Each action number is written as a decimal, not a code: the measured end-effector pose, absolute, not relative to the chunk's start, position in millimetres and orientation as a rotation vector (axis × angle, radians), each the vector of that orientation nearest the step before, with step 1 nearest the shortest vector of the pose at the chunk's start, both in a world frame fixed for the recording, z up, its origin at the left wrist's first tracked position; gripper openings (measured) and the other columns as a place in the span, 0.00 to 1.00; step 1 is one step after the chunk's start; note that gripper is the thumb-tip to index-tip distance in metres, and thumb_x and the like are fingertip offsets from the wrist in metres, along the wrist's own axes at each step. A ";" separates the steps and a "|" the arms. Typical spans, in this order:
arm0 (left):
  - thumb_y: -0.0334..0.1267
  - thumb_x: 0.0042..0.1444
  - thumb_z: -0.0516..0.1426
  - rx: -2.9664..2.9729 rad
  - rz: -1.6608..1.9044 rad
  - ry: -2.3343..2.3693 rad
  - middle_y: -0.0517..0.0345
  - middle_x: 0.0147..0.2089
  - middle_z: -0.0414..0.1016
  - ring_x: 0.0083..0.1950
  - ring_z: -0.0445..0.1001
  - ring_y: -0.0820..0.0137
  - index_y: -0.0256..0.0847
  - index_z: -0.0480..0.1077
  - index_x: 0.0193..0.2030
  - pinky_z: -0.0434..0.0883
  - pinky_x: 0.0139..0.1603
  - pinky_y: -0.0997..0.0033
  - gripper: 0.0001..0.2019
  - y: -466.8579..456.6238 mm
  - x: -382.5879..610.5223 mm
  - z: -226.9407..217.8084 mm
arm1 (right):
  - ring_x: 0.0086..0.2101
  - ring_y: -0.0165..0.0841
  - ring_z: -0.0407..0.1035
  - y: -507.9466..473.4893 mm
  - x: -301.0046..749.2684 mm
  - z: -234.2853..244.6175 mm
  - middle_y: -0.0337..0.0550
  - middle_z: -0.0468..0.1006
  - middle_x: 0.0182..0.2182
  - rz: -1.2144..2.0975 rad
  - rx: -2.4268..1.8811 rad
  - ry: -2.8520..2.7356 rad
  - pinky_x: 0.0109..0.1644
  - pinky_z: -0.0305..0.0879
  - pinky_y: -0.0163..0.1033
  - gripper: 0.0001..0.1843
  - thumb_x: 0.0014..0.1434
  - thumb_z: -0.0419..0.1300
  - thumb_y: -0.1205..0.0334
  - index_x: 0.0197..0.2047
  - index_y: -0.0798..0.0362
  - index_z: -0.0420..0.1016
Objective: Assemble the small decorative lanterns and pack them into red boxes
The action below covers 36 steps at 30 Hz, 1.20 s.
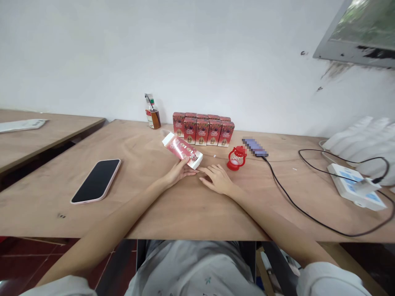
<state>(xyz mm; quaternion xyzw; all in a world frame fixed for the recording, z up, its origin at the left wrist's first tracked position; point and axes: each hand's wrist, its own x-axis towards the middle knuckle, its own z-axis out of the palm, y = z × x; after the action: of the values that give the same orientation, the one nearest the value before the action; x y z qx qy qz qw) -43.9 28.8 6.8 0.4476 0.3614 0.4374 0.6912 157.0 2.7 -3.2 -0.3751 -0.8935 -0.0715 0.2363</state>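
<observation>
My left hand (pixel 179 172) is closed around a red and white cardboard box (pixel 184 150), thumb on the printed face. The box is tilted above the table, with white end flaps standing out at its upper left end. At its lower right end, the fingers of my right hand (pixel 217 178) pinch the edge of a thin flap. Just right of that hand stands a small red lantern (pixel 237 158) with a clear middle and a handle. Behind the held box, several similar red boxes (pixel 202 132) stand upright in two rows.
A bottle of amber liquid (pixel 153 118) stands by the wall. On the left lies a phone in a pink case (pixel 97 181). A second phone (pixel 254 147) has a black cable running right to a white power strip (pixel 354 187). White wrapped items (pixel 364 142) are piled behind the strip.
</observation>
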 end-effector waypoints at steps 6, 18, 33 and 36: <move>0.49 0.60 0.51 0.983 0.935 0.806 0.43 0.39 0.79 0.42 0.78 0.62 0.33 0.69 0.46 0.71 0.53 0.61 0.20 31.5 -45.6 8.8 | 0.40 0.38 0.65 2.6 156.7 -3.4 0.48 0.75 0.38 -0.175 -1.013 -2.522 0.46 0.58 0.42 0.23 0.64 0.49 0.55 0.60 0.54 0.63; 0.51 0.58 0.54 0.938 0.912 0.751 0.42 0.41 0.78 0.44 0.78 0.60 0.33 0.70 0.45 0.70 0.54 0.58 0.20 35.3 -50.6 6.1 | 0.42 0.40 0.67 3.5 156.4 -5.2 0.50 0.73 0.42 -0.167 -1.070 -2.505 0.48 0.64 0.45 0.28 0.64 0.49 0.57 0.64 0.56 0.54; 0.37 0.50 0.62 0.690 1.366 0.810 0.56 0.39 0.78 0.42 0.76 0.67 0.39 0.71 0.38 0.75 0.45 0.66 0.09 40.8 -55.7 10.2 | 0.28 0.32 0.70 6.7 156.1 -9.9 0.44 0.74 0.43 0.217 -1.314 -2.003 0.37 0.69 0.41 0.46 0.59 0.50 0.65 0.69 0.48 0.21; 0.34 0.47 0.64 0.687 1.560 0.850 0.58 0.38 0.78 0.42 0.77 0.68 0.39 0.71 0.37 0.74 0.44 0.69 0.10 52.4 -65.9 10.4 | 0.30 0.33 0.70 10.4 159.1 -11.7 0.45 0.75 0.43 0.183 -1.331 -2.026 0.38 0.68 0.42 0.45 0.58 0.50 0.65 0.69 0.49 0.23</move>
<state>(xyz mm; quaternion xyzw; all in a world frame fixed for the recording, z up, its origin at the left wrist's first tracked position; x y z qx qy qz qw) -65.9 52.4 10.4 0.2939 0.3635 0.6673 0.5798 159.1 10.4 -11.7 -0.5134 -0.7812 0.0705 0.3479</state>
